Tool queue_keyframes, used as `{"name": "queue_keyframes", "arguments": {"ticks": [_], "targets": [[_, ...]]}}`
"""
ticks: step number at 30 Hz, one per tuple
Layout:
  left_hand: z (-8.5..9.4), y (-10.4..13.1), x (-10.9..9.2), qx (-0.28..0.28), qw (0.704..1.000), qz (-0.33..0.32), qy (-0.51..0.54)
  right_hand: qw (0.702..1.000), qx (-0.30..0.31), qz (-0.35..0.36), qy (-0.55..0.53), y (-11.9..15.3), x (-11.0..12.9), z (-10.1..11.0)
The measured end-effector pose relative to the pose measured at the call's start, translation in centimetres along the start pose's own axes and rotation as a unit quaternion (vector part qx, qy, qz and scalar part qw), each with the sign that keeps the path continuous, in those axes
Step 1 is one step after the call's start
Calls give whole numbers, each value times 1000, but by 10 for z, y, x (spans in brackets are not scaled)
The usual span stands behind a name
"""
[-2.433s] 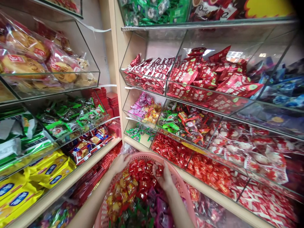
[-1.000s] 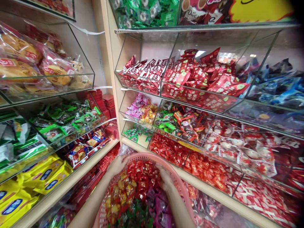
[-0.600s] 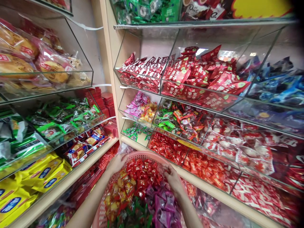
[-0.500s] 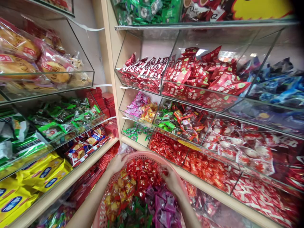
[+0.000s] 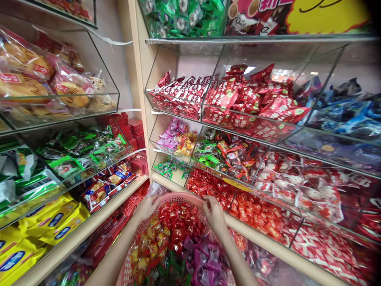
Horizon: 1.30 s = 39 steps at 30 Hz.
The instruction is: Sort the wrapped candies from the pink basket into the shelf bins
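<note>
A pink plastic basket [image 5: 181, 195] with a perforated wall is in front of me at the bottom centre. It holds red-wrapped candies [image 5: 181, 222], yellow-wrapped candies [image 5: 147, 246], purple-wrapped candies [image 5: 206, 258] and green-wrapped candies [image 5: 171, 268], each kind in its own patch. My left hand [image 5: 148, 207] is closed on the basket's far left rim, thumb toward the inside. On the far right rim, my right hand [image 5: 213, 211] is closed too, its fingers curled over the edge. The near side of the basket falls outside the view.
Clear bins line the shelves on both sides, meeting at a wooden corner post [image 5: 138, 75]. Bagged buns [image 5: 70, 87] and yellow packets [image 5: 55, 220] sit left. Red candies [image 5: 208, 184] fill a low bin just behind the basket. A wooden shelf edge [image 5: 268, 242] runs close along the right.
My right hand has moved from the red candies inside the basket up and out to its right rim. My left hand stays on the left rim. The view has shifted slightly.
</note>
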<state>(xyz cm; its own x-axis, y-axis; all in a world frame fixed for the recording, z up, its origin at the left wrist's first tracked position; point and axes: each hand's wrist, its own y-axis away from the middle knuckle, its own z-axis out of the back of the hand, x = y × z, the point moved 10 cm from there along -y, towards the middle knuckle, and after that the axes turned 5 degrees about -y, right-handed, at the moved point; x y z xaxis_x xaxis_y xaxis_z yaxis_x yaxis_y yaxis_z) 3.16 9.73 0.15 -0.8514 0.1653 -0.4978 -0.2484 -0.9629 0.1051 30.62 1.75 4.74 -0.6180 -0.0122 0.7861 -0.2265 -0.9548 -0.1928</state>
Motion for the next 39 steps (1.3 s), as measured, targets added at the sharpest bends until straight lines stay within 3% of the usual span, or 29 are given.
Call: {"name": "queue_keyframes", "arguments": {"ticks": [3, 6, 8, 11, 17, 23, 31, 39], "targets": [[-1, -1, -1, -1, 1000, -14, -2, 986, -12, -63, 153, -23, -5, 21], [-2, -1, 0, 1, 1000, -11, 0, 948, 51, -136, 283, -40, -23, 23], [-1, -1, -1, 1, 1000, -14, 1, 930, 98, -162, 315, -47, -35, 17], [-1, -1, -3, 1, 1000, -21, -2, 913, 144, -198, 327, -55, -50, 8], [-3, -2, 4, -1, 1000, -7, -6, 902, 163, -244, 316, -60, -66, -4], [-4, -3, 3, -6, 1000, -29, 1, 893, 157, -256, 335, -61, -62, -12], [0, 0, -1, 2, 1000, -7, 15, 896, 179, -244, 326, -74, -53, -28], [-1, -1, 0, 2, 1000, -11, 2, 902, 196, -230, 308, -69, -61, -24]]}}
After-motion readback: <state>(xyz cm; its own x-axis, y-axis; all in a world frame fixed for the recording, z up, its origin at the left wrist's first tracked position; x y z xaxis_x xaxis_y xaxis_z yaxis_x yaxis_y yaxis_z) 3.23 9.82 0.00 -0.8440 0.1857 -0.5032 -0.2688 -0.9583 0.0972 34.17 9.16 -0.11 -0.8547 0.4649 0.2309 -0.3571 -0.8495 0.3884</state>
